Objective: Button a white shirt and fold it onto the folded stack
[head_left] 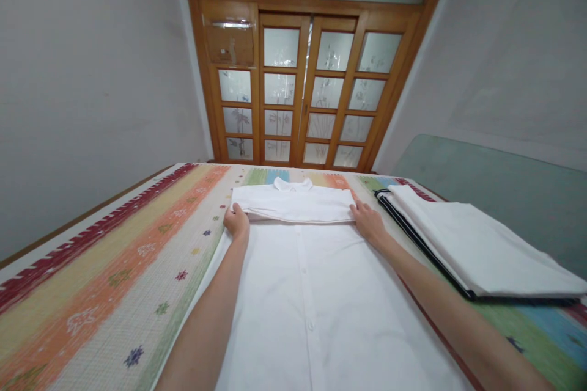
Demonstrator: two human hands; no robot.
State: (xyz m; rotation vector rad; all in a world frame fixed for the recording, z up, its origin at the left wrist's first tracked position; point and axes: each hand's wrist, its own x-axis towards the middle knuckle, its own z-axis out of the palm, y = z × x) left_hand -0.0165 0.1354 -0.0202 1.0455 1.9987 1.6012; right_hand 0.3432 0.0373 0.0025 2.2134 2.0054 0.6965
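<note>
shirt (275,293), white and buttoned, lies face up along the middle of the striped cloth (147,256), its long axis running from the person toward the wooden doors (285,70). beyond the cloth's right side stands a green panel (481,174); on the cloth near it, well apart from the shirt, is a folded white pile (486,250) with dark edges at its bottom. across the shirt's far part lies a folded white band (296,204), its long axis going left to right, square to the shirt's, directly between the two hands, neither of them nearer. the left hand (237,222) is clamped on its left end, thumb on top; the right hand (368,222) has fingertips at its right end, though whether they pinch it cannot be told. the collar (292,184) is just beyond the band.
</note>
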